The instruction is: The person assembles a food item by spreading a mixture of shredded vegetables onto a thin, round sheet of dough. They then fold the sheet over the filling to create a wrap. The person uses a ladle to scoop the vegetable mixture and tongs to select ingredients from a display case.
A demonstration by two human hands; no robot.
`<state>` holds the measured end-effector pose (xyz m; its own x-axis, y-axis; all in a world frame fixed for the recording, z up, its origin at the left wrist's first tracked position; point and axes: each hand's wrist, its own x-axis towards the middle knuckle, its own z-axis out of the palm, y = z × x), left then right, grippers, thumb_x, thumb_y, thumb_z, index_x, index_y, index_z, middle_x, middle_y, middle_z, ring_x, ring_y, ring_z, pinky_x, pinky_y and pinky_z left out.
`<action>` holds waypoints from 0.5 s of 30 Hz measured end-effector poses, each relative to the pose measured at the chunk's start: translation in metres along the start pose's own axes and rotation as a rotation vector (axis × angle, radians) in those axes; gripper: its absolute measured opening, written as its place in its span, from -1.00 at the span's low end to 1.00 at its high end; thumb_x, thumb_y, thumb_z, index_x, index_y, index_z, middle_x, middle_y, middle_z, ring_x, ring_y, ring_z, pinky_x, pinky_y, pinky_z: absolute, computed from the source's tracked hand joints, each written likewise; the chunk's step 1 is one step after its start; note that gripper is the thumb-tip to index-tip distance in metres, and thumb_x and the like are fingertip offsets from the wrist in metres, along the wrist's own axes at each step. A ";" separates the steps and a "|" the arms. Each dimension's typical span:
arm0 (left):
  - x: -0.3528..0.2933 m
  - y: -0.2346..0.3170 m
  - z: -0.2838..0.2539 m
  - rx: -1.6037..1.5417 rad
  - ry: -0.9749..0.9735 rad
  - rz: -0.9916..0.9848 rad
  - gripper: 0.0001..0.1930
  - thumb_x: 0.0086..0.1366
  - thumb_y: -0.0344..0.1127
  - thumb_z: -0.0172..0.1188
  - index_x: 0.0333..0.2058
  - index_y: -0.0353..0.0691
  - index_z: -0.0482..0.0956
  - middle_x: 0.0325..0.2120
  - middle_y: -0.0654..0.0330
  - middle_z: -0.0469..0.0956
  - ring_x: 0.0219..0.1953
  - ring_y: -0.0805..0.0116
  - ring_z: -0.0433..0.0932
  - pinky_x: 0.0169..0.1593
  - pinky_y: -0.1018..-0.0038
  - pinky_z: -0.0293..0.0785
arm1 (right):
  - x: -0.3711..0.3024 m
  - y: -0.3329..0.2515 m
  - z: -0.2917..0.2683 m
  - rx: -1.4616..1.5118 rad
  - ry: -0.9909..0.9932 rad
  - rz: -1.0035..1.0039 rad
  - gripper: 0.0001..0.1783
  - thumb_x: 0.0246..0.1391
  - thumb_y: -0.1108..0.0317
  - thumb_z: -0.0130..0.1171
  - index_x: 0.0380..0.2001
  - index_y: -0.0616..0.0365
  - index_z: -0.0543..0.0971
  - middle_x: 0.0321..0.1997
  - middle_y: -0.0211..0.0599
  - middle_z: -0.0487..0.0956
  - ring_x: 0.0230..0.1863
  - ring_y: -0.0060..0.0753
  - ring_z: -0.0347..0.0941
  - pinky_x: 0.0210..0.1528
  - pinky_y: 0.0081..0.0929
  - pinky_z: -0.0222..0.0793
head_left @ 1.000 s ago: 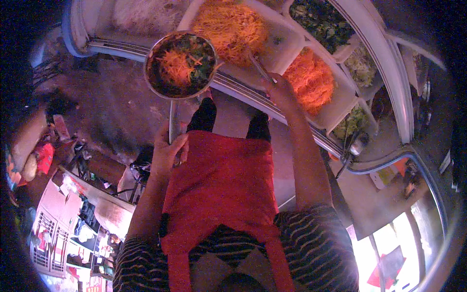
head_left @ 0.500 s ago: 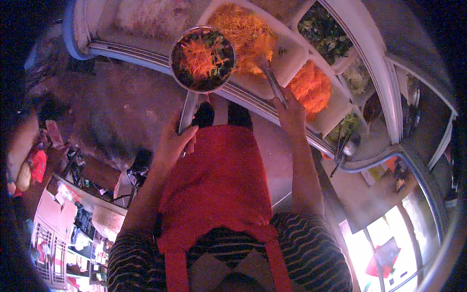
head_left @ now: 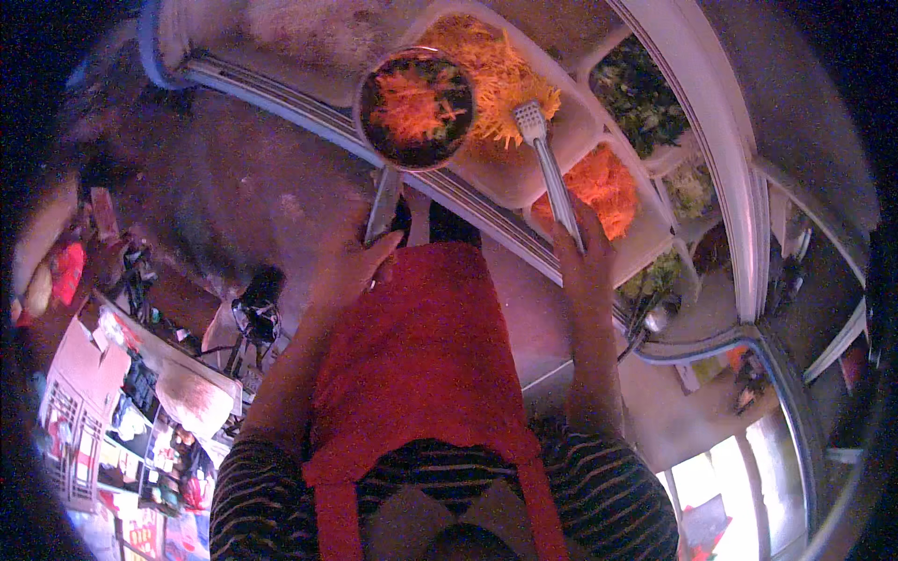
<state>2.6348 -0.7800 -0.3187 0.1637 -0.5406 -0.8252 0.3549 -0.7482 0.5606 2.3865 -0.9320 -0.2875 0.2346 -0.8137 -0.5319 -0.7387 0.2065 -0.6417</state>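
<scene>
My left hand is closed round the handle of a round metal saucepan, which hangs over the counter's front rail. Orange shreds lie on dark green leaves inside it. My right hand grips a pair of metal tongs. Their slotted tip shows above the yellow-orange shreds in a pale tub; whether anything is pinched beneath it is hidden. Nearest to the right hand is a heap of deeper orange shreds in the neighbouring tub.
Chopped greens fill a tub farther right, and pale shreds lie at the far left. A metal utensil rests near the counter's right end. The raised metal frame curves along the right side.
The saucepan has shifted slightly right within the view. The tongs have come up and back from the yellow-orange shreds, so their tip now shows plainly; my right hand is lower and farther right.
</scene>
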 end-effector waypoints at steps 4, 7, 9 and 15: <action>0.002 -0.002 0.015 -0.042 0.026 0.003 -0.60 0.22 -0.31 0.25 0.00 -0.22 0.37 -0.64 0.32 0.43 -0.73 0.56 0.35 -0.69 0.59 0.24 | -0.010 -0.035 -0.002 -0.077 -0.121 -0.183 -0.47 0.02 0.34 0.24 0.10 0.14 0.43 -0.16 -0.03 0.59 -0.20 -0.20 0.57 -0.14 -0.31 0.47; 0.002 -0.002 0.017 -0.091 -0.039 0.055 -0.63 0.21 -0.34 0.25 -0.02 -0.21 0.39 -0.61 0.31 0.44 -0.71 0.54 0.37 -0.68 0.58 0.25 | -0.001 -0.050 -0.008 -0.033 -0.087 -0.211 -0.49 0.04 0.36 0.22 0.10 0.15 0.42 -0.16 -0.02 0.59 -0.19 -0.18 0.57 -0.13 -0.29 0.47; -0.003 -0.002 0.013 -0.064 -0.002 -0.019 -0.64 0.22 -0.39 0.21 -0.03 -0.28 0.37 -0.61 0.27 0.44 -0.72 0.52 0.38 -0.69 0.56 0.27 | 0.011 -0.057 -0.016 -0.040 -0.084 -0.053 -0.51 0.06 0.37 0.19 0.10 0.14 0.41 -0.14 0.00 0.58 -0.17 -0.17 0.56 -0.12 -0.28 0.47; -0.030 -0.004 -0.004 -0.215 0.148 -0.017 -0.59 0.21 -0.43 0.19 0.03 -0.27 0.33 -0.62 0.28 0.43 -0.75 0.52 0.36 -0.71 0.58 0.26 | 0.075 -0.081 -0.001 -0.230 -0.098 -0.340 -0.44 0.07 0.19 0.20 0.10 0.20 0.39 -0.10 0.05 0.56 -0.09 -0.04 0.53 -0.06 -0.22 0.44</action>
<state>2.6319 -0.7591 -0.2960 0.2836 -0.4541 -0.8446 0.5439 -0.6492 0.5317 2.4637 -1.0106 -0.2746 0.5401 -0.7566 -0.3686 -0.7283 -0.2006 -0.6553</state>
